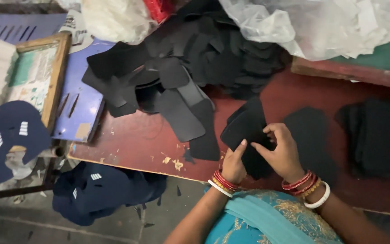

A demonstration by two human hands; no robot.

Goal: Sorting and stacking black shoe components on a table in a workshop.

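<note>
at the far left a navy cut piece with small white marks lies over a wooden frame, and a heap of navy fabric sits on the floor below the near edge of the desk. a blue sheet lies beside the frame. further right a loose pile of black pieces spreads across the far side of the red desk. near the front edge the left hand and the right hand meet on a small stack of black pieces; the left grip pinches its near edge with thumb and fingers, the right grip is closed over its right side. just right lie a flat black stack and, further right, another black heap. crumpled clear plastic fills the far right.
</note>
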